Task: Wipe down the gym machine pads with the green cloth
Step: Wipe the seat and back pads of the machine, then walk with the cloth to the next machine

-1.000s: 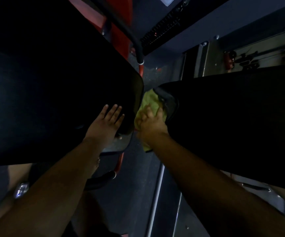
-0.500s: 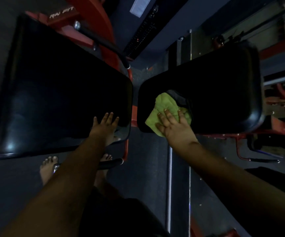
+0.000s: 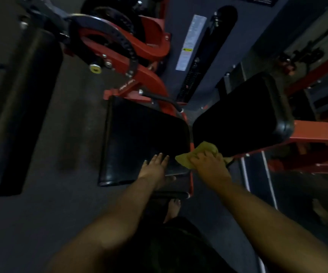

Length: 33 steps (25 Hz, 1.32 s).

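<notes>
Two black machine pads meet in the middle of the head view: a left pad (image 3: 139,138) and a right pad (image 3: 243,117), both on a red frame. My left hand (image 3: 156,170) lies flat, fingers apart, on the near right corner of the left pad. My right hand (image 3: 210,166) presses the green cloth (image 3: 202,149) at the near lower corner of the right pad, over the gap between the pads. Part of the cloth is hidden under my fingers.
A long black roller pad (image 3: 19,107) stands at the left. Red frame arms and a black adjustment plate (image 3: 127,46) rise behind the left pad; a weight-stack column (image 3: 204,56) stands behind. Red frame bars (image 3: 308,134) crowd the right. My bare foot (image 3: 172,210) rests on the dark floor.
The view has pulled back and up, showing more of the machine. My right hand has slid the cloth down toward the right pad's near corner. My left hand stays on the left pad.
</notes>
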### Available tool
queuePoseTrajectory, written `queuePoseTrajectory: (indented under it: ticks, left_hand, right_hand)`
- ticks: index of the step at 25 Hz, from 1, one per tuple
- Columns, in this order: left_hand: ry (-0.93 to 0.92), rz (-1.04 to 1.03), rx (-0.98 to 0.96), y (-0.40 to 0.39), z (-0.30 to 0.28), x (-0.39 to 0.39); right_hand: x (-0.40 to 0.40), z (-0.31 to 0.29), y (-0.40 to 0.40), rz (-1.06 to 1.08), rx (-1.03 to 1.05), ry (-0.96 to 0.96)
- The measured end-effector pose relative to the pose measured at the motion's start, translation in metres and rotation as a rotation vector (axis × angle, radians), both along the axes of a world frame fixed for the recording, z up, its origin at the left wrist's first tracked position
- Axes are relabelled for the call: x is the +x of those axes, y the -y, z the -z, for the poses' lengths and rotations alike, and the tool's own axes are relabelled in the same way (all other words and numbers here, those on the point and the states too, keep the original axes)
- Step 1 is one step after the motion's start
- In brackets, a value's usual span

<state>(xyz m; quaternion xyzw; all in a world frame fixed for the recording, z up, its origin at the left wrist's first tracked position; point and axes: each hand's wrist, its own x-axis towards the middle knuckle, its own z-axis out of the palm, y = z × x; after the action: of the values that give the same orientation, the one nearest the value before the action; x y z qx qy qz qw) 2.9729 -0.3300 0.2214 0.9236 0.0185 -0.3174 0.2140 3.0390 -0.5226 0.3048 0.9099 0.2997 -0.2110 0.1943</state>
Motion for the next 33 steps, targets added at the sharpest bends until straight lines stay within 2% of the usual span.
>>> queuePoseTrajectory:
  ticks: [3,7,15,19,25,33]
  left_hand:
    - [-0.029,-0.068,0.038,-0.032,-0.016,-0.036]
    - [-0.063,-0.308,0.069,-0.069,-0.028,-0.102]
    - [-0.135,-0.904,0.153,-0.089,-0.038,-0.264]
    - [-0.135,-1.112,0.170,-0.100,-0.045,-0.329]
    - [-0.137,-1.302,0.197,-0.156,-0.052,-0.416]
    - [-0.027,-1.396,0.298,-0.326,-0.104,-0.529]
  right_hand:
    - [-0.028,0.016,-0.049,-0.012,0.089,-0.094]
    - [-0.055,0.026,-0.103,-0.153,0.196,-0.151]
    - [-0.118,0.031,-0.181,-0.568,0.217,-0.207]
    - [-0.171,0.021,-0.231,-0.766,0.237,-0.220]
    - [-0.261,0.013,-0.337,-0.940,0.279,-0.281]
    - [-0.366,-0.027,-0.526,-0.967,0.411,-0.263]
